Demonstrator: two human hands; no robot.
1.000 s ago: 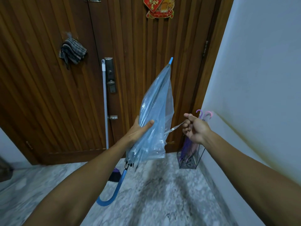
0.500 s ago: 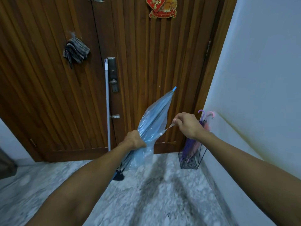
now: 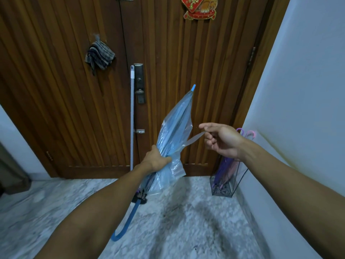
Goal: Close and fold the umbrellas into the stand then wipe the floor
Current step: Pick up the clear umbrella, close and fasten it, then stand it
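Translucent blue plastic is gathering into loose folds as a closed umbrella (image 3: 173, 135) is being held slantwise in front of a ribbed wooden door (image 3: 186, 53), its blue tip pointing up and to the right and its curved blue handle (image 3: 127, 223) hanging low over the marble floor (image 3: 186, 230). The left hand (image 3: 155, 159) is clenching around the bunched canopy near its lower end, while the right hand (image 3: 222, 141) is pinching the end of the umbrella's clear strap (image 3: 192, 140) between thumb and fingers, drawing it out to the right of the canopy. A clear-sided stand (image 3: 226, 184) is sitting on the floor at the foot of the white wall (image 3: 308, 90), just right of the door, and is holding purple and pink umbrellas (image 3: 228, 165) whose hooked handles are showing behind the right wrist. A pale mop pole (image 3: 132, 118) is leaning upright against the door beside the metal lock plate (image 3: 139, 83). A striped grey cloth (image 3: 99, 57) is hanging from a hook higher on the door, and a red and gold ornament (image 3: 199, 7) is hanging near the top edge. Dark smudges are marking the floor below the hands.
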